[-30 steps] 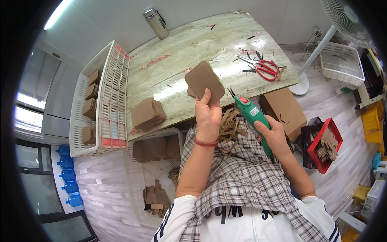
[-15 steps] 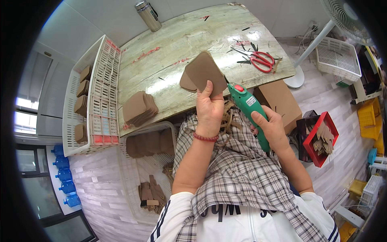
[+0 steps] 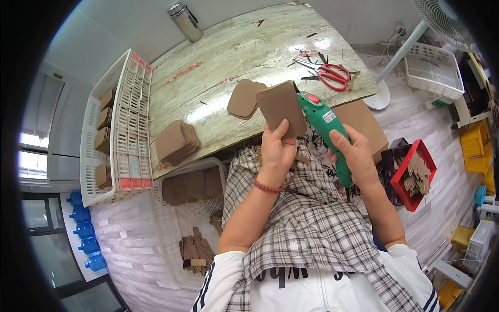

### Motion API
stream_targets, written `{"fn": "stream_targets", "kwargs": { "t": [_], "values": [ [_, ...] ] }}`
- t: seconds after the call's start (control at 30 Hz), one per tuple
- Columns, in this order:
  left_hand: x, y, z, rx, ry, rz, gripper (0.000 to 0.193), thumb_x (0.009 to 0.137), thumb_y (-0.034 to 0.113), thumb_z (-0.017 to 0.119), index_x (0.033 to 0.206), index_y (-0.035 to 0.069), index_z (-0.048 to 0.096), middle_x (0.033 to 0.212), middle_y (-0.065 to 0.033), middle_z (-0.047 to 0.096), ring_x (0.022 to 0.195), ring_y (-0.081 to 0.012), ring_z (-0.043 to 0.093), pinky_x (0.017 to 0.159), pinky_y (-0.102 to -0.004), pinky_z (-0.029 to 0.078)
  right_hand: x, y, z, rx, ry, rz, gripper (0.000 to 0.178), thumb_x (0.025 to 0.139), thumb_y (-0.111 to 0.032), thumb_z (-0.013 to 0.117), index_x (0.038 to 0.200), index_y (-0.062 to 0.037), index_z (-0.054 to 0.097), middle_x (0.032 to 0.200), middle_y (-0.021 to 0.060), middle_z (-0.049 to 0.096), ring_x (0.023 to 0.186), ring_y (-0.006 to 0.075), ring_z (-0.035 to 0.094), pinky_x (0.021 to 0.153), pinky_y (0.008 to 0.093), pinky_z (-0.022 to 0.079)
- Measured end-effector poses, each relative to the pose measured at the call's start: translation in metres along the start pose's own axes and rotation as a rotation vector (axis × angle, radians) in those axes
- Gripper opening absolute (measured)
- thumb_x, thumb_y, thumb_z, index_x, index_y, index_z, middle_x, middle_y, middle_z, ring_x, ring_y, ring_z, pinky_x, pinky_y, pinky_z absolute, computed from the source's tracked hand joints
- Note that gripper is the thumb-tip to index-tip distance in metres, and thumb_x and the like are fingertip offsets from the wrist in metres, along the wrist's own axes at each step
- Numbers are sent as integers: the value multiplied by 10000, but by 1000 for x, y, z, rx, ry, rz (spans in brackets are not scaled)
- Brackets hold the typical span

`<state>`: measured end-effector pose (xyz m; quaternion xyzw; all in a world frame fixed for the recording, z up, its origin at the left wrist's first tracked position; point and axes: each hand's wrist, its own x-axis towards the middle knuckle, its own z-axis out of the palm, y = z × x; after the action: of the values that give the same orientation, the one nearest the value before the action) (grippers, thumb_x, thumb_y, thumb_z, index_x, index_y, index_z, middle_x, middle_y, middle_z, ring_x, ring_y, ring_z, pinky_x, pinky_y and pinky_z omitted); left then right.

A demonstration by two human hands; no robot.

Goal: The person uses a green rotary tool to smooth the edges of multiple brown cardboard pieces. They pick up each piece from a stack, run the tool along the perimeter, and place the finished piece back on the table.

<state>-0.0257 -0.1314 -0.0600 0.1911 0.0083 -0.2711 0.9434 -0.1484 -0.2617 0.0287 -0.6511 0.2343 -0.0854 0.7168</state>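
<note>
Observed at the marbled green-and-cream table top (image 3: 249,57), taken as the reference for all positions.

The left hand (image 3: 277,151) is raised at the near edge of the table, fingers curled and thumb pressed forward, pinching a flat brown rounded-corner leather-like panel (image 3: 281,107) by its lower edge. The panel stands upright, tilted slightly, over the near edge. A red beaded bracelet (image 3: 267,187) sits on that wrist.

The right hand (image 3: 355,155) is wrapped closed around the grip of a green handheld electric cutter with a red button (image 3: 327,130), just off the near right corner of the table. The cutter's nose meets the right edge of the held panel; whether it is cutting cannot be told.

On the table, just beyond the held panel, lies a second brown rounded panel (image 3: 243,98), flat. Toward the near left part of the table sits a stack of matching brown panels (image 3: 176,141). Red-handled scissors (image 3: 327,74) lie at the right side of the table, well apart from the stack. A metal flask (image 3: 185,22) stands at the far edge. A white plastic crate (image 3: 132,130) leans along the left edge of the table, holding more brown pieces.
</note>
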Motion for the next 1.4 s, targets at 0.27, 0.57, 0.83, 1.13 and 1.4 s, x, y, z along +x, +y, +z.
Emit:
{"fn": "stream_targets", "kwargs": {
  "t": [0.27, 0.57, 0.83, 1.13, 1.4],
  "values": [
    [-8, 36, -20, 314, -42, -11, 326, 875, -62, 592, 1188, 26, 564, 1152, -104, 641, 1040, -234, 639, 893, -381, 549, -9, -8, -19, -44, -99, 53, 338, 920, -311, 630, 1020, 11, 607, 706, 18, 570, 588, 66, 537, 532, 205, 444],
    [-15, 89, -25, 793, -101, -93, 366, 831, -86, 599, 1193, -35, 594, 1077, -89, 675, 928, -141, 654, 817, -272, 531, -21, 3, -38, -244, -213, 77, 351, 877, -311, 678, 1013, 10, 641, 690, 9, 569, 588, 60, 516, 530, 220, 424],
    [-31, 90, -31, 874, -42, -230, 370, 811, -71, 635, 1177, -25, 602, 1050, -65, 675, 913, -118, 635, 814, -265, 516, -30, 14, -27, -290, -185, 73, 369, 848, -274, 718, 1075, 6, 642, 723, 0, 579, 607, 52, 508, 551, 221, 427],
    [-48, 85, -34, 920, -67, -290, 355, 802, -72, 635, 1151, -18, 597, 1025, -35, 663, 915, -98, 614, 818, -248, 495, -25, 19, -18, -231, -223, 119, 306, 871, -276, 679, 988, 3, 631, 700, 9, 572, 593, 64, 522, 542, 227, 435],
    [-46, 118, -22, 1385, -95, -178, 262, 769, -71, 647, 1005, 33, 599, 897, 1, 630, 847, -79, 580, 774, -233, 472, -23, 11, -27, -235, -344, 260, 327, 878, -267, 663, 1032, 18, 618, 716, 21, 582, 599, 74, 548, 543, 224, 462]
  ]
}}
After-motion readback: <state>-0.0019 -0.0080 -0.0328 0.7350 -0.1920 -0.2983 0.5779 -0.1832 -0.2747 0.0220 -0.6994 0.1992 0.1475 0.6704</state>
